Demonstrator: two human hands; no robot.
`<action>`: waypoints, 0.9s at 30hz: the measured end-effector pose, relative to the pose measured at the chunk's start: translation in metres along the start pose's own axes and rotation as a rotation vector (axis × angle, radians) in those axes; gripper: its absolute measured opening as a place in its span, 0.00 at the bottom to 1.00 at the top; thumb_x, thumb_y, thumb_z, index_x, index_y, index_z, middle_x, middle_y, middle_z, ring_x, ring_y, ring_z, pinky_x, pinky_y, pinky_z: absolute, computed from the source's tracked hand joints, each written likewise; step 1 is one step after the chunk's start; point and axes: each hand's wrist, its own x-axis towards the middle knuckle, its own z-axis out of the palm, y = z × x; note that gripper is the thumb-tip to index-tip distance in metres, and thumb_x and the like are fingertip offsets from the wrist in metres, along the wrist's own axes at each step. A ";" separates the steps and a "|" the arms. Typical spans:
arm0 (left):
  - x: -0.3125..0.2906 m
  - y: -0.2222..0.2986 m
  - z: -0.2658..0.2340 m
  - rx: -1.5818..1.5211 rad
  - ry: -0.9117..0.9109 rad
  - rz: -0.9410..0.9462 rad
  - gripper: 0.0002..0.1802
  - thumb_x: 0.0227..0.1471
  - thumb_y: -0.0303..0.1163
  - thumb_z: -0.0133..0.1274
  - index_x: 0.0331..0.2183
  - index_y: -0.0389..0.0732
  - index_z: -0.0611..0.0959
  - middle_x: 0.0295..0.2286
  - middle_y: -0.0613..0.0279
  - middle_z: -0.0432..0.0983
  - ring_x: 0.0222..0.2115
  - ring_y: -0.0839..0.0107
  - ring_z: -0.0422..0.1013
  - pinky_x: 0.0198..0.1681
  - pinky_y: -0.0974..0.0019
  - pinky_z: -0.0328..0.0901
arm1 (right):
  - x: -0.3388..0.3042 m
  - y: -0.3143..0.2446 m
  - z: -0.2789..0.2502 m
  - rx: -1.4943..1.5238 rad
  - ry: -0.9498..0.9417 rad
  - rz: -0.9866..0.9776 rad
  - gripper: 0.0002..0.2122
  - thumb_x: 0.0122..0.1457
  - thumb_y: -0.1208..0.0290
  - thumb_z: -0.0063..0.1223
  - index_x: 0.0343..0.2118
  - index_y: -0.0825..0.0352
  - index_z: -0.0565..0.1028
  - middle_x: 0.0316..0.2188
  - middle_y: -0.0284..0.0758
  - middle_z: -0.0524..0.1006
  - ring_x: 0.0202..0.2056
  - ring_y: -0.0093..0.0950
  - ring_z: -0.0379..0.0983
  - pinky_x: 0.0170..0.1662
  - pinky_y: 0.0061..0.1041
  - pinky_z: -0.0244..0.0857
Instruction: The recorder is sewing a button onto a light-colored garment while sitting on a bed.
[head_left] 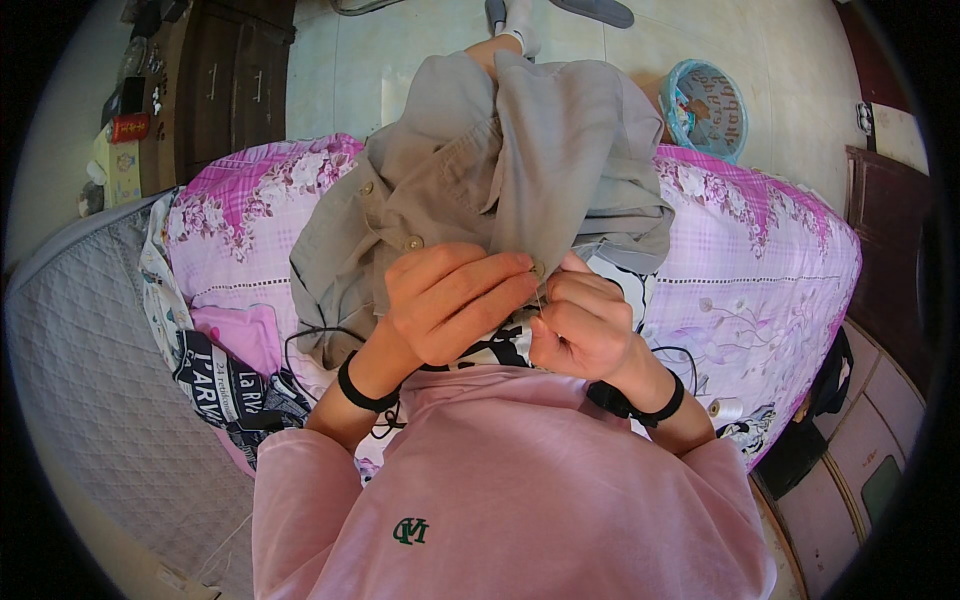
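A greyish-olive buttoned shirt (560, 150) lies bunched over my lap. My left hand (450, 300) is closed, pinching the shirt's edge beside a small button (538, 268). Close on the right, my right hand (585, 320) has its fingers curled in a pinch. A fine pale thread (541, 298) runs from the button to these fingers; whether a needle is in them is too small to tell. Two more buttons, an upper one (367, 187) and a lower one (415, 243), show on the cloth left of my hands.
I sit on a bed with a pink floral sheet (740, 270). A spool of white thread (727, 408) lies by my right forearm. Beyond the bed stands a blue waste basket (705, 110) with litter inside. A dark cabinet (235, 85) and a quilted grey headboard (90, 370) are on the left.
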 end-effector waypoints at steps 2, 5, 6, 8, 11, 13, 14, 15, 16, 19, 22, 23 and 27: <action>0.000 0.001 -0.001 0.001 -0.013 -0.001 0.16 0.32 0.31 0.55 0.30 0.38 0.84 0.31 0.60 0.79 0.22 0.70 0.70 0.21 0.73 0.63 | -0.001 0.000 0.000 -0.005 -0.011 0.001 0.10 0.37 0.89 0.51 0.12 0.70 0.62 0.13 0.36 0.57 0.15 0.35 0.56 0.34 0.38 0.69; -0.001 0.001 -0.002 0.017 -0.032 0.002 0.18 0.31 0.31 0.54 0.31 0.39 0.85 0.31 0.61 0.79 0.22 0.71 0.69 0.22 0.73 0.63 | 0.000 0.000 0.001 0.008 0.007 0.008 0.10 0.38 0.88 0.51 0.12 0.70 0.62 0.13 0.36 0.57 0.15 0.35 0.55 0.37 0.39 0.70; -0.001 0.000 -0.002 0.014 -0.029 0.001 0.17 0.31 0.31 0.55 0.31 0.39 0.85 0.31 0.61 0.79 0.23 0.71 0.70 0.22 0.73 0.63 | 0.000 -0.001 0.001 0.004 0.004 0.011 0.10 0.38 0.88 0.51 0.12 0.70 0.62 0.13 0.36 0.57 0.15 0.35 0.55 0.38 0.40 0.70; -0.001 0.000 -0.002 0.012 -0.026 0.000 0.17 0.31 0.31 0.55 0.30 0.39 0.85 0.31 0.61 0.79 0.23 0.71 0.70 0.22 0.73 0.63 | 0.000 -0.001 0.000 0.000 0.002 0.013 0.10 0.38 0.88 0.51 0.12 0.70 0.62 0.13 0.36 0.57 0.15 0.35 0.55 0.40 0.40 0.70; -0.001 0.000 -0.002 0.000 -0.021 -0.009 0.17 0.31 0.31 0.55 0.30 0.39 0.85 0.31 0.61 0.79 0.23 0.71 0.70 0.21 0.73 0.62 | 0.001 0.000 0.000 0.002 0.004 0.012 0.10 0.38 0.89 0.50 0.12 0.70 0.62 0.13 0.36 0.56 0.15 0.35 0.55 0.40 0.40 0.70; 0.000 0.000 -0.003 0.010 -0.033 -0.007 0.17 0.31 0.31 0.55 0.30 0.39 0.85 0.32 0.61 0.79 0.23 0.71 0.70 0.21 0.73 0.62 | 0.001 0.000 0.000 -0.001 0.016 -0.002 0.10 0.38 0.88 0.50 0.12 0.70 0.62 0.13 0.36 0.57 0.15 0.35 0.56 0.39 0.40 0.71; 0.000 0.000 -0.003 0.010 -0.033 -0.007 0.17 0.31 0.31 0.55 0.30 0.39 0.85 0.32 0.61 0.79 0.23 0.71 0.70 0.21 0.73 0.62 | 0.001 0.000 0.000 -0.001 0.016 -0.002 0.10 0.38 0.88 0.50 0.12 0.70 0.62 0.13 0.36 0.57 0.15 0.35 0.56 0.39 0.40 0.71; 0.000 0.000 -0.004 0.006 -0.039 -0.006 0.17 0.30 0.31 0.55 0.30 0.39 0.85 0.32 0.61 0.79 0.23 0.71 0.70 0.21 0.74 0.62 | 0.002 0.000 -0.001 0.001 0.019 0.004 0.10 0.38 0.88 0.50 0.12 0.70 0.62 0.13 0.36 0.57 0.15 0.35 0.56 0.39 0.40 0.71; 0.001 0.000 -0.004 0.001 -0.045 -0.006 0.17 0.30 0.31 0.55 0.30 0.39 0.85 0.32 0.61 0.79 0.23 0.71 0.70 0.20 0.74 0.62 | 0.002 -0.001 -0.001 0.002 0.021 0.009 0.10 0.37 0.88 0.50 0.12 0.70 0.62 0.13 0.36 0.57 0.15 0.35 0.57 0.39 0.40 0.71; 0.001 0.001 -0.005 -0.016 -0.050 -0.020 0.17 0.30 0.31 0.55 0.30 0.40 0.85 0.31 0.61 0.79 0.23 0.71 0.70 0.20 0.74 0.62 | 0.002 -0.002 0.000 -0.005 0.028 0.011 0.10 0.37 0.88 0.50 0.12 0.70 0.62 0.13 0.36 0.58 0.15 0.35 0.57 0.38 0.40 0.71; 0.001 0.002 -0.006 -0.006 -0.063 -0.010 0.16 0.31 0.30 0.55 0.30 0.39 0.85 0.31 0.61 0.79 0.23 0.71 0.69 0.21 0.74 0.62 | 0.001 0.000 0.000 0.002 0.026 -0.004 0.10 0.36 0.88 0.50 0.12 0.70 0.61 0.13 0.36 0.57 0.15 0.35 0.56 0.35 0.37 0.70; 0.002 0.002 -0.006 -0.006 -0.064 -0.010 0.16 0.31 0.30 0.55 0.30 0.39 0.85 0.31 0.61 0.79 0.23 0.71 0.69 0.21 0.74 0.62 | 0.000 0.000 0.000 0.002 0.026 -0.004 0.10 0.36 0.88 0.50 0.12 0.70 0.61 0.13 0.36 0.57 0.15 0.35 0.56 0.35 0.37 0.70; 0.001 0.005 -0.005 0.029 -0.042 -0.003 0.15 0.33 0.30 0.55 0.30 0.38 0.85 0.31 0.60 0.79 0.23 0.71 0.70 0.22 0.74 0.63 | 0.000 0.000 0.000 -0.012 0.023 -0.008 0.10 0.35 0.88 0.50 0.12 0.69 0.61 0.13 0.36 0.57 0.15 0.34 0.55 0.29 0.32 0.66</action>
